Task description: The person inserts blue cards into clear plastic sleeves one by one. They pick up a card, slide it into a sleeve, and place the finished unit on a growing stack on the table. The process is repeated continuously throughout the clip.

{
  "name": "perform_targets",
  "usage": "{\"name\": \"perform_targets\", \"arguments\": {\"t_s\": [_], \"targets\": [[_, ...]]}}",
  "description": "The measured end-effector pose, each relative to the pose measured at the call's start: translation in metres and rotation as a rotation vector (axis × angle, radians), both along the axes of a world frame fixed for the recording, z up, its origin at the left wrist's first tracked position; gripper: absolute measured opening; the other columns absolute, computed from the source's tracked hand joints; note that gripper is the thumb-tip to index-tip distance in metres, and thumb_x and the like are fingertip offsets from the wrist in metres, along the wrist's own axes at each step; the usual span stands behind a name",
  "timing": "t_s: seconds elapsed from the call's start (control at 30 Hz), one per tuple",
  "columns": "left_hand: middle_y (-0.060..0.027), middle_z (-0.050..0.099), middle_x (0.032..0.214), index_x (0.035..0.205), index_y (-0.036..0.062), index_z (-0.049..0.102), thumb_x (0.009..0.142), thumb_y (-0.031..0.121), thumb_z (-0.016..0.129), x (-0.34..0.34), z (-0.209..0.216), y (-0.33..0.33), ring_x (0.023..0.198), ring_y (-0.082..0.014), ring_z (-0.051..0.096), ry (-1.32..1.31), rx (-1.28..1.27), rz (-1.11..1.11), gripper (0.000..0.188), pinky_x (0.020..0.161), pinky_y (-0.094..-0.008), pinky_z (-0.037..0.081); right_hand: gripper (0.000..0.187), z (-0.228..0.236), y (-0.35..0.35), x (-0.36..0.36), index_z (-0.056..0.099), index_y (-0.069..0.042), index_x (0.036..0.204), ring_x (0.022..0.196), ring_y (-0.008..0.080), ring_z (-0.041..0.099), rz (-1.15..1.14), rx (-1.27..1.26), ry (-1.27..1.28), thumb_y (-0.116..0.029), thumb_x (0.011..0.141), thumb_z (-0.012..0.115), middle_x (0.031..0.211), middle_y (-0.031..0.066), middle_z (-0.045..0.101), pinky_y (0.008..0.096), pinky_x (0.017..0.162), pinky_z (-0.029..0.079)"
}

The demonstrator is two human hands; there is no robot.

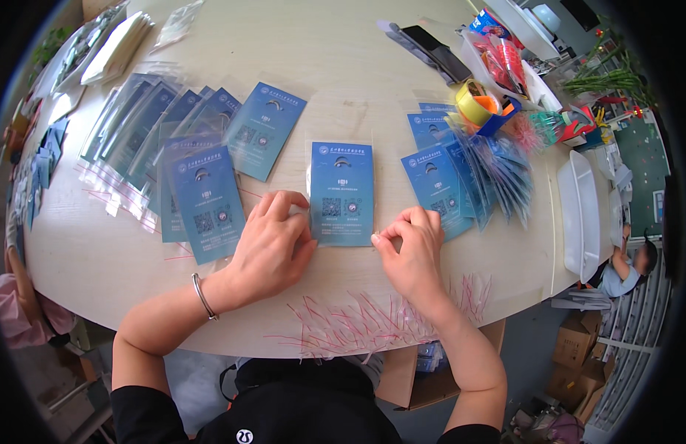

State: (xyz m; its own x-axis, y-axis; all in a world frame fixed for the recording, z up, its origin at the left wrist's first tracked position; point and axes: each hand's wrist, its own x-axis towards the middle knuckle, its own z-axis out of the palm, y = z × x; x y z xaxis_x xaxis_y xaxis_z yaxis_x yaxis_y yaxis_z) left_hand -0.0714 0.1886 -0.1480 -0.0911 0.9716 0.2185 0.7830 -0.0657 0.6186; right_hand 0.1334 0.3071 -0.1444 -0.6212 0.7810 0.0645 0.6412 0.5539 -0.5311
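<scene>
The left hand [273, 244] presses its curled fingertips on the left edge of a blue card in a clear sleeve [341, 194], while the right hand [411, 248] pinches thumb and forefinger together at the sleeve's lower right corner; whether a strip sits in that pinch I cannot tell. The card lies flat on the pale round table [343, 81], at 12 o'clock from both hands and between them. At 9 o'clock from it, touching the left hand, lies another sleeved blue card [206, 201], with a spread of more sleeved cards [162, 118] beyond at 10 o'clock. At 3 o'clock a fanned stack of blue cards [469, 174] rests, a yellow tape roll [474, 103] at 1 o'clock. Thin pink strips [372, 318] litter the table edge at 6 o'clock. A silver bangle [203, 296] circles the left wrist.
</scene>
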Motion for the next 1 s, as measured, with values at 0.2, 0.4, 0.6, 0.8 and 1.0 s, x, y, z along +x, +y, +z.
{"name": "perform_targets", "arguments": {"t_s": [0.2,0.4,0.6,0.8,1.0], "targets": [[-0.015,0.053,0.136,0.128,-0.0005,0.057,0.079,0.003,0.061,0.01,0.007,-0.001,0.125,-0.0334,0.05,0.351,0.083,-0.097,0.05,0.101,-0.0425,0.042,0.016,0.002,0.004,0.003,0.069,-0.007,0.087,0.103,0.0281,0.049,-0.045,-0.089,-0.034,-0.013,0.076,0.078,0.099,0.0082,0.058,0.0432,0.092,0.036],[-0.0172,0.048,0.147,0.138,-0.0042,0.05,0.088,0.012,0.051,0.013,-0.005,-0.002,0.139,-0.0285,0.043,0.526,0.088,-0.366,0.052,0.114,-0.0394,0.036,0.034,-0.019,-0.021,0.004,0.063,0.007,0.115,0.119,0.0363,0.057,0.432,0.556,0.014,-0.005,0.084,0.064,0.123,0.0205,0.061,0.0444,0.103,0.045],[-0.0178,0.04,0.153,0.143,-0.0024,0.045,0.092,0.016,0.053,-0.006,0.01,-0.025,0.144,-0.0299,0.035,0.693,-0.077,-0.244,0.054,0.119,-0.0435,0.027,0.044,0.0,-0.019,0.004,0.053,0.017,0.127,0.128,0.042,0.052,0.394,0.431,-0.148,0.001,0.085,0.054,0.133,0.0315,0.054,0.0454,0.11,0.042],[-0.0183,0.031,0.158,0.148,0.0034,0.041,0.095,0.02,0.057,-0.055,0.011,-0.058,0.147,-0.032,0.028,0.527,-0.202,0.012,0.058,0.121,-0.0452,0.022,0.043,0.005,0.007,0.03,0.054,0.016,0.126,0.125,0.0414,0.053,0.248,0.521,-0.293,0.003,0.085,0.051,0.134,0.0307,0.054,0.0449,0.107,0.043],[-0.0189,0.033,0.157,0.148,0.0011,0.039,0.095,0.022,0.058,-0.004,-0.007,-0.019,0.146,-0.0336,0.029,0.331,-0.066,-0.136,0.06,0.118,-0.0459,0.026,0.028,0.021,-0.022,-0.007,0.066,0.005,0.11,0.11,0.0353,0.06,0.349,0.23,0.07,0.002,0.082,0.061,0.115,0.0195,0.062,0.0422,0.093,0.049]]}}
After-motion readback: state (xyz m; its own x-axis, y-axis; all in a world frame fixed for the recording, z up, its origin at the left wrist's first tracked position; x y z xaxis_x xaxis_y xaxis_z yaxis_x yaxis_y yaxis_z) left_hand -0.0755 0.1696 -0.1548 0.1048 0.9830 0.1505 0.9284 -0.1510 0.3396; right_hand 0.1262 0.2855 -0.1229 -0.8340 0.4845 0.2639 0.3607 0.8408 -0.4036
